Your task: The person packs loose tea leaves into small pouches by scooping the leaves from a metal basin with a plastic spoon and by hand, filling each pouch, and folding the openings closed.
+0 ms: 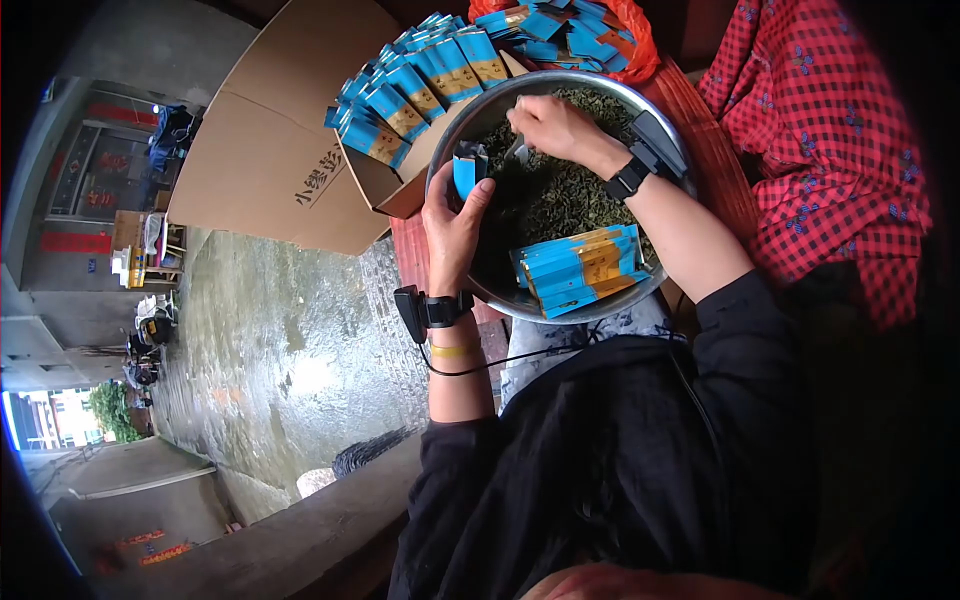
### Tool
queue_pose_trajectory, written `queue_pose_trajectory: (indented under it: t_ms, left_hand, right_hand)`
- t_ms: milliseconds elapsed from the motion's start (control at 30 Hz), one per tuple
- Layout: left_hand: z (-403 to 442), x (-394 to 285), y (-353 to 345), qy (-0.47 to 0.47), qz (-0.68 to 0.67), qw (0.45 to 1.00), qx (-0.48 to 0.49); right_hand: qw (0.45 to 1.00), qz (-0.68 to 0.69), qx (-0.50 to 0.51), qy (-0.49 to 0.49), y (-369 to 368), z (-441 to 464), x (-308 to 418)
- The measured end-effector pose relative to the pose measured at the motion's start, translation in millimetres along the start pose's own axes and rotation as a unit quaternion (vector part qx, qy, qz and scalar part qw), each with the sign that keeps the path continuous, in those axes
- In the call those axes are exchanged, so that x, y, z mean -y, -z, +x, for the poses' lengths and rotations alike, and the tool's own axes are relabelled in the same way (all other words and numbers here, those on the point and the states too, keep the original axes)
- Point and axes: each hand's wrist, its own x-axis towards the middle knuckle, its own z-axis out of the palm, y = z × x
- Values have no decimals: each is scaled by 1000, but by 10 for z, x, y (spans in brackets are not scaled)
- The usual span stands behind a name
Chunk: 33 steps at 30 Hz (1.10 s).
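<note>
My left hand (pixel 453 222) holds a small blue packet (pixel 465 173) upright at the left rim of a round metal basin (pixel 452 128); the packet's top looks open. My right hand (pixel 552 128) is closed on the handle of what looks like a small metal scoop (pixel 516 152), just right of the packet and over the basin. Dark green dried leaves (pixel 572 192) fill much of the basin. A row of flat blue and gold packets (pixel 582 268) lies on the leaves at the basin's near side.
Beyond the basin, an open cardboard box (pixel 290 130) holds many blue and gold packets (pixel 405 95). A red plastic bag (pixel 640 40) with more packets is at the top. Red checked cloth (pixel 815 130) hangs at the right. Wet paved ground (pixel 290 330) lies left.
</note>
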Motion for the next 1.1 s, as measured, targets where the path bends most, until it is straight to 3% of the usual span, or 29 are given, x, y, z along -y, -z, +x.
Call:
queue_pose_trajectory:
  t_ms: [33, 133, 300, 400, 433, 500, 600, 767, 900, 967, 1100]
  left_hand:
    - [0, 4, 4, 0, -1, 1000, 2]
    - [1, 12, -1, 0, 5, 1000, 3]
    - [1, 20, -5, 4, 2, 1000, 12]
    - [17, 59, -1, -5, -2, 1000, 16]
    - [22, 71, 1, -10, -1, 1000, 18]
    - [21, 79, 3, -8, -10, 1000, 16]
    - [14, 56, 3, -4, -6, 1000, 13]
    - [6, 15, -6, -3, -10, 1000, 8]
    - [27, 71, 4, -3, 13, 1000, 6]
    - [26, 81, 9, -5, 15, 1000, 2]
    - [25, 59, -1, -13, -5, 1000, -7]
  right_hand:
    - [1000, 0, 1, 1, -2, 15, -26]
    - [986, 89, -133, 54, 54, 38, 0]
    - [953, 204, -178, 137, 102, -107, 223]
    - [946, 45, -172, 271, 65, -228, 328]
    - [907, 23, -216, 361, 39, -228, 360]
    - [896, -9, -173, 408, 40, -252, 399]
    - [881, -10, -201, 428, 49, -239, 389]
    - [914, 18, -251, 318, 116, -139, 243]
    - [957, -97, -160, 223, 11, -64, -14]
    - [971, -190, -65, 128, -69, -74, -95]
    - [988, -99, 20, 115, -146, -125, -81]
